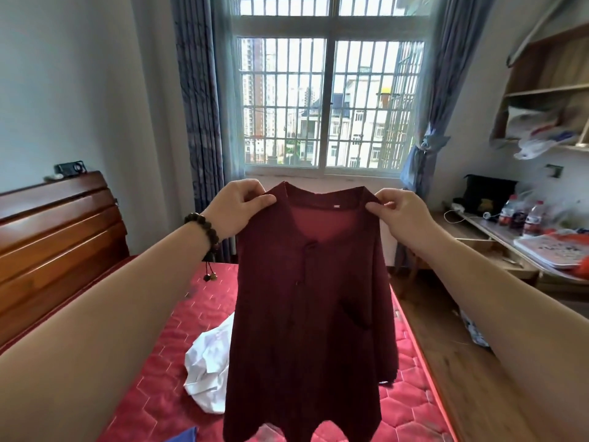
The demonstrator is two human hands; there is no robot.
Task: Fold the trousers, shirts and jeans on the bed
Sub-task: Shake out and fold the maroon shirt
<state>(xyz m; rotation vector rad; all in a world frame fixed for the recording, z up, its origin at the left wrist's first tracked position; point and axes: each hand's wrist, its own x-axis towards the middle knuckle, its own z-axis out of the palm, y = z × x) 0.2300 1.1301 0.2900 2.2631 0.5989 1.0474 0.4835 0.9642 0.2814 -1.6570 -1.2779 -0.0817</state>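
Observation:
A dark maroon shirt (pixel 314 314) with knot buttons down its front hangs upright in the air over the bed (pixel 159 371). My left hand (pixel 237 207) pinches its left shoulder near the collar. My right hand (pixel 401 212) pinches the right shoulder. The shirt's hem reaches almost to the red quilted mattress. A crumpled white garment (pixel 207 371) lies on the mattress, partly hidden behind the shirt. A blue piece of cloth (pixel 183 437) shows at the bottom edge.
A wooden headboard (pixel 54 237) stands at the left. A barred window (pixel 328 100) with blue curtains fills the far wall. At the right a desk (pixel 497 237) carries bottles and a tray, under wall shelves. Wooden floor runs beside the bed.

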